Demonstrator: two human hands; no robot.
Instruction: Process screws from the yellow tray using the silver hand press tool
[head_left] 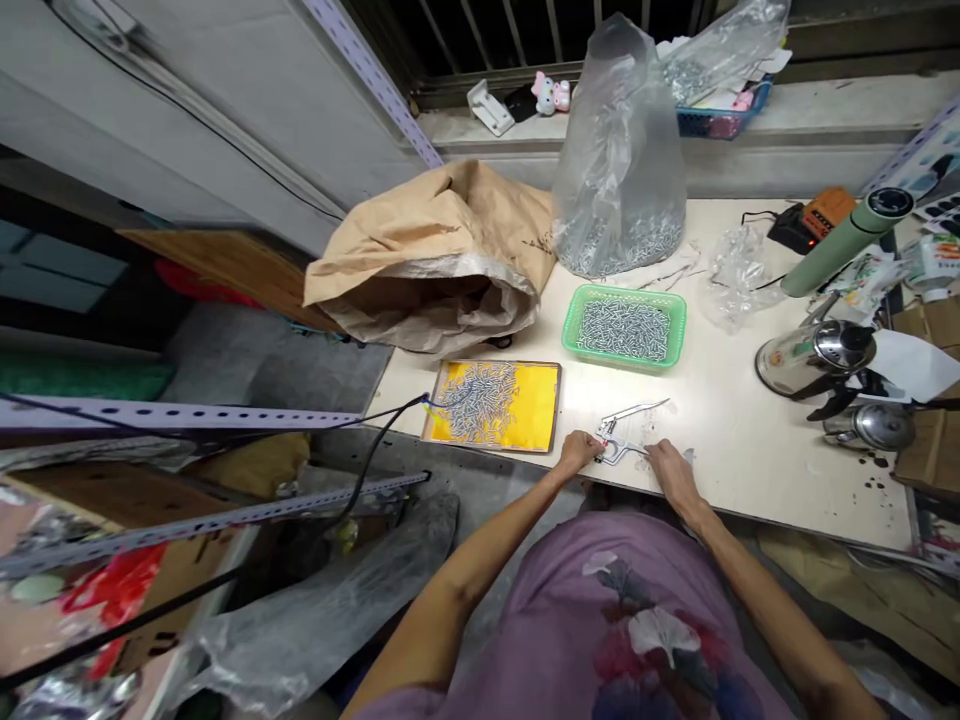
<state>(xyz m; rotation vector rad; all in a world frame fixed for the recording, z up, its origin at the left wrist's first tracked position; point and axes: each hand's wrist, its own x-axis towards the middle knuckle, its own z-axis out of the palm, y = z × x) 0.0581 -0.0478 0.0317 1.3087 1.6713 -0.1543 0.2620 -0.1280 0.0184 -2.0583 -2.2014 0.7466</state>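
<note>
A silver metal hand tool (619, 449) with a long thin pointed arm and a loop-like frame lies at the front edge of the table, between my hands. I cannot make out its exact kind. My left hand (578, 454) is closed, fingertips pinching the tool's left end, where a small red spot shows. On the other side my right hand (673, 473) is closed on the tool's right end, its fingertips partly hidden. Left of them, a yellow tray (536, 408) with a brown rim carries a heap of small metal pins or screws (480, 400).
Behind stands a green basket (677, 335) filled with similar small metal pieces. A brown paper sack (442, 235) and a clear plastic bag (619, 170) of metal pieces stand at the back. A glass press (810, 358), a teapot (874, 428) and a green flask (840, 245) are at the right.
</note>
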